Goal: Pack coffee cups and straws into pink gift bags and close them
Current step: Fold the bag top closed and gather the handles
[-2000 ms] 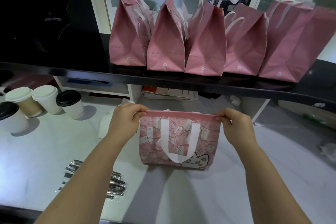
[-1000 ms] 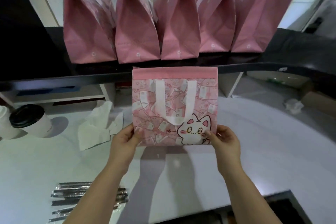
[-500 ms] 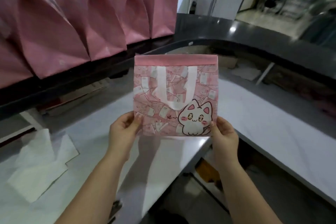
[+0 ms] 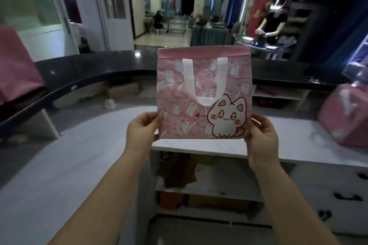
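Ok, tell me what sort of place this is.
Probably a shop or café service counter in a large open hall: a curved black counter top, storage shelves beneath the white worktop, and people at tables beyond.

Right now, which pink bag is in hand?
The flat cat-print bag, held up by its bottom corners between the left hand and right hand. The blurred pink bags at far left and far right sit on counters, untouched.
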`<action>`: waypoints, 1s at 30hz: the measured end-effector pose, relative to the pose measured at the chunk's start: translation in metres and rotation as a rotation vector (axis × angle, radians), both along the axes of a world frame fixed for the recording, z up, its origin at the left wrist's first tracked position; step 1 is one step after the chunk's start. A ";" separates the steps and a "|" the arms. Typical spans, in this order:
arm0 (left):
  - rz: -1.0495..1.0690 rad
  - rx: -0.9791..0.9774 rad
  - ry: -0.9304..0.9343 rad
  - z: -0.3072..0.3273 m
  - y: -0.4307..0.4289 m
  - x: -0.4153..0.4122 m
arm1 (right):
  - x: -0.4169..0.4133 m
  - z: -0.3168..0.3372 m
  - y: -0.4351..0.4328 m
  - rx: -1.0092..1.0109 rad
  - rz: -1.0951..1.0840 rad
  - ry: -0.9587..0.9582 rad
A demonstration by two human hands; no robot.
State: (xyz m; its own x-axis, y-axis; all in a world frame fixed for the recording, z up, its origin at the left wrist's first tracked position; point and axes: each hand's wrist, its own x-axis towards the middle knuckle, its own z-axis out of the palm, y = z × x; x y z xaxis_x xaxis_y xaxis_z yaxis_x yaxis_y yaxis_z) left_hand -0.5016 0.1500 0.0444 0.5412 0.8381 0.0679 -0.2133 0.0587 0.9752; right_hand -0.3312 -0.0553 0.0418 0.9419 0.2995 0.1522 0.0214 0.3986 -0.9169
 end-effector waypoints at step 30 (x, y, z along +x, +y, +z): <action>-0.754 -0.091 -0.110 0.064 -0.382 0.624 | 0.438 0.059 -0.436 -0.142 -0.895 -0.181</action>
State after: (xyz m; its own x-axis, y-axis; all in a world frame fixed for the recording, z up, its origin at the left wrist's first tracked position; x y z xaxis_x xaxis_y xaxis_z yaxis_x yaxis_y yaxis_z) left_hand 0.1221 -0.2317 0.1082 0.9630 0.2492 0.1026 -0.1788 0.3059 0.9351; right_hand 0.1070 -0.4911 0.1005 0.7965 -0.5018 0.3374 0.4152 0.0482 -0.9085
